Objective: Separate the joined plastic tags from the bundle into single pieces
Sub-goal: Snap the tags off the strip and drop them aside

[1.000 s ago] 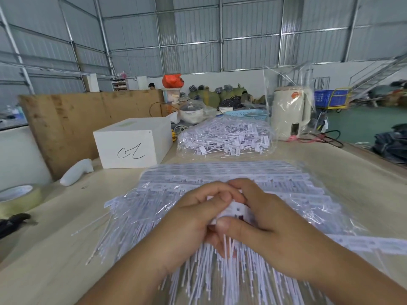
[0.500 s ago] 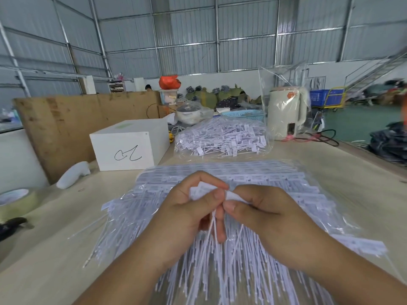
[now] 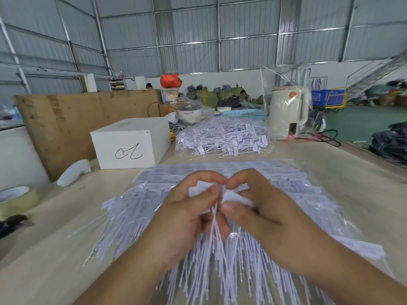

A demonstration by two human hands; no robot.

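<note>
Pale wooden desk [image 3: 55,249], smooth, matt. Far left corner: white cardboard box [image 3: 130,146] with a black scribble on its front face, backed by a brown board [image 3: 72,124] leaning upright. Beside the box, a white curved plastic handle-shaped object [image 3: 73,173] lying on its side. At the left edge, a roll of yellowish tape [image 3: 16,200] and a dark tool [image 3: 12,223], only part in view. Behind the work area, a clear plastic bag of loose white tags [image 3: 222,138], heaped; to its right a cream electric kettle [image 3: 287,115] inside a clear bag, black cable trailing off.

Centre, near edge: large flat bundle of joined white plastic tags [image 3: 286,194] in crinkled clear film, label heads in rows toward the far side, thin stems fanned toward the viewer. The hands cover its middle.

Left hand [image 3: 187,219] and right hand [image 3: 264,216] meet just above the bundle, fingers curled, thumbs and forefingers pinching a small cluster of white tag heads [image 3: 233,198] between them. Several thin stems hang down from the pinch between the palms. The cluster is slightly blurred; whether the pieces are still joined cannot be told.
</note>
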